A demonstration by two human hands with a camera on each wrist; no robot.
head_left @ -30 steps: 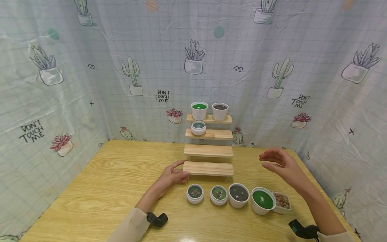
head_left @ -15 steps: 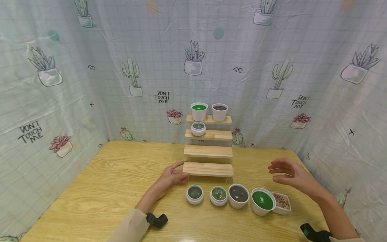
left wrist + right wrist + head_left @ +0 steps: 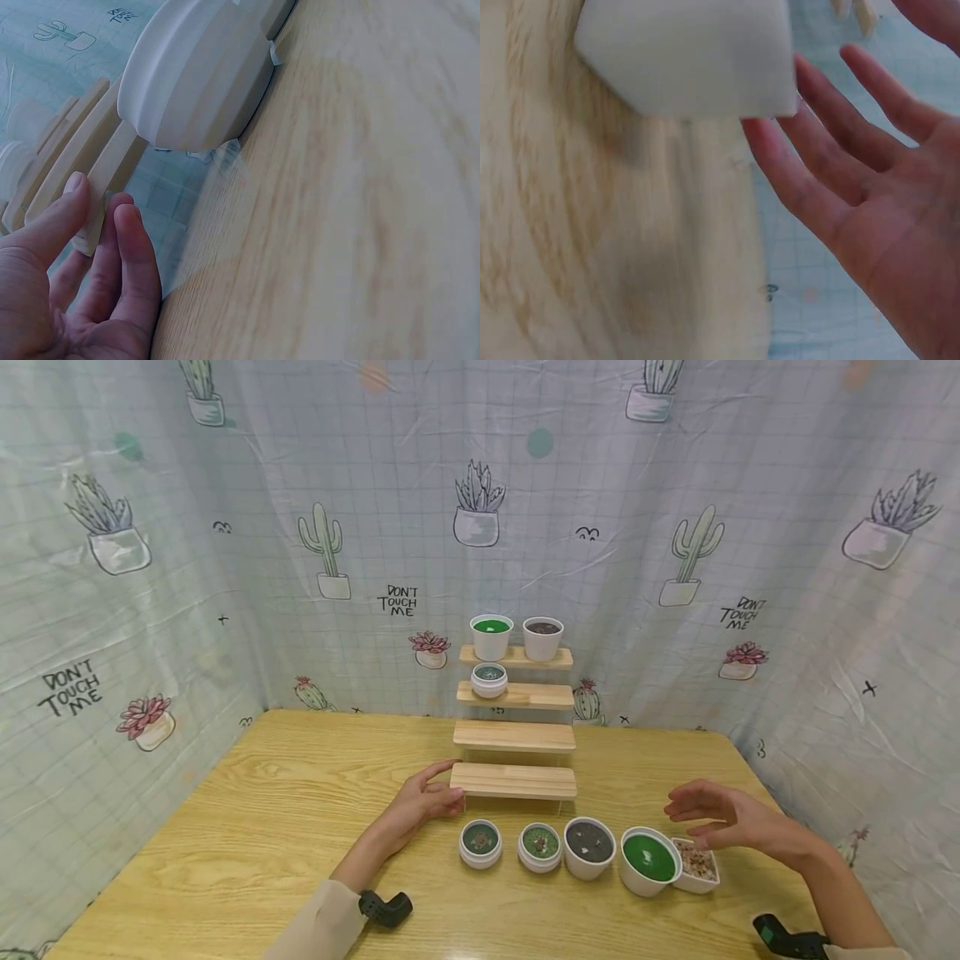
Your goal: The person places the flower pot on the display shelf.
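Left hand [image 3: 416, 802] has the left end of the lowest board [image 3: 517, 782], bottom tier of a stepped wooden rack [image 3: 514, 736] on the desk [image 3: 300, 793]. Thumb one side, fingers the other, clamped on it.

Right hand [image 3: 731, 818] is up beside the square white dish [image 3: 697, 887], palm side toward the rack, nothing gripped. Fingers apart, slightly bent. Fingertips look very close to the dish; can't tell from here if they touch. Dish sits at the right end of the front row, holds brown bits [image 3: 699, 862].

Rest of that row, right to left: green-filled cup [image 3: 647, 864] partly in front of the dish, grey-filled cup [image 3: 588, 852], then two low round pots, one light green [image 3: 539, 846] inside, one dark green [image 3: 480, 845]. All upright, in front of the rack.

Rack load: green-topped cup [image 3: 492, 646] left and brown-topped cup [image 3: 542, 647] right on the top tier; one small round pot [image 3: 489, 685] at the left of the second tier.

Cactus-print curtain [image 3: 405, 468] behind.
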